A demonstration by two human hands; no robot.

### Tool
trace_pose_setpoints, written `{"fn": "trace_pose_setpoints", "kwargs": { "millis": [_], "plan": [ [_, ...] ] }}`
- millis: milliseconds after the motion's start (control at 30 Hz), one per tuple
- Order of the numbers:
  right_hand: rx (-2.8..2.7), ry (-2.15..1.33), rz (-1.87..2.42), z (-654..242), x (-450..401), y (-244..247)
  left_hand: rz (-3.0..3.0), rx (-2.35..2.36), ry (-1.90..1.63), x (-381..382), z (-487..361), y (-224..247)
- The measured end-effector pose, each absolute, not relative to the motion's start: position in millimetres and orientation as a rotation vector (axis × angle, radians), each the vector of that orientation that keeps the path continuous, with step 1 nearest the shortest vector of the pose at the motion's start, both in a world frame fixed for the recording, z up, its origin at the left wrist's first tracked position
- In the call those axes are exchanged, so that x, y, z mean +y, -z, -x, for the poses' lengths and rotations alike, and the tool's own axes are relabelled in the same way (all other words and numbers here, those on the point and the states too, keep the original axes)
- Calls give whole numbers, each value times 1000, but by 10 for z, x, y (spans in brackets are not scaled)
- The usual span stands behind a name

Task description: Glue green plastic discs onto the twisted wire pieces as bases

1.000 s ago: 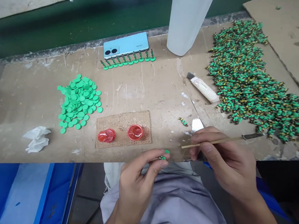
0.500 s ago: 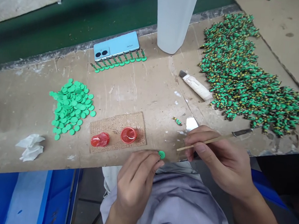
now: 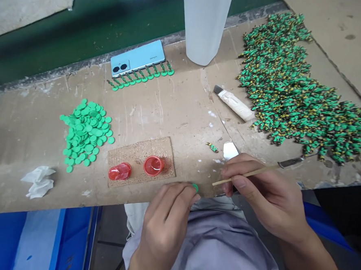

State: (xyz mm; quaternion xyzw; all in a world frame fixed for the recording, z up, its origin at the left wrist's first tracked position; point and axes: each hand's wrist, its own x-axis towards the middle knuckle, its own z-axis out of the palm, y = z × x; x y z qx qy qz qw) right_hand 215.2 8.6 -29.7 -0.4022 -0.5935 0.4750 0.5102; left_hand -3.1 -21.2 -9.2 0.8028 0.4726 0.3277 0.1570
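My left hand (image 3: 169,213) is closed at the table's front edge, its fingertips together over a small green disc (image 3: 195,187). Most of the disc is hidden behind the fingers, and I cannot tell whether anything else is in them. My right hand (image 3: 262,193) pinches a thin wooden stick (image 3: 257,171) with a dark flat blade at its far end. Its pale tip points left, towards the disc, apart from it. A shiny metal blade (image 3: 230,150) shows beside the right fingers; whether they hold it is unclear. A tiny green-and-yellow figure (image 3: 212,147) lies just beyond.
Two red cups (image 3: 153,166) (image 3: 120,171) sit on a brown board (image 3: 143,147). Left are piled green discs (image 3: 87,131) and crumpled tissue (image 3: 39,180). Figures on discs (image 3: 144,77) line a blue phone (image 3: 139,58). A wrapped blade (image 3: 234,103) lies before heaped figures (image 3: 293,93). A white container (image 3: 205,26) stands behind.
The green disc has gone further behind my left fingertips, so less of it shows. My right hand keeps the stick in nearly the same spot. The whole view has shifted slightly.
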Motion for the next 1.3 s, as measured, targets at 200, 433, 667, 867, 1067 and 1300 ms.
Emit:
{"fn": "trace_pose_setpoints", "kwargs": {
  "millis": [200, 433, 667, 867, 1067, 1300],
  "plan": [
    [-1430, -1140, 966, -2147, 96, 283, -2278, 1364, -935, -227, 51, 89],
    [-1431, -1138, 971, -2155, 93, 288, -2255, 1388, -923, -242, 80, 116],
    [-1457, -1122, 980, -2175, 82, 294, -2277, 1406, -951, -247, 49, 119],
    [-1466, -1127, 982, -2173, 83, 307, -2269, 1406, -1012, -239, 19, 173],
    [-1467, -1099, 988, -2167, 82, 293, -2212, 1377, -1155, -239, 18, 280],
    [-1447, -1112, 995, -2148, 97, 279, -2181, 1312, -1130, -280, 66, 284]
  ]
}}
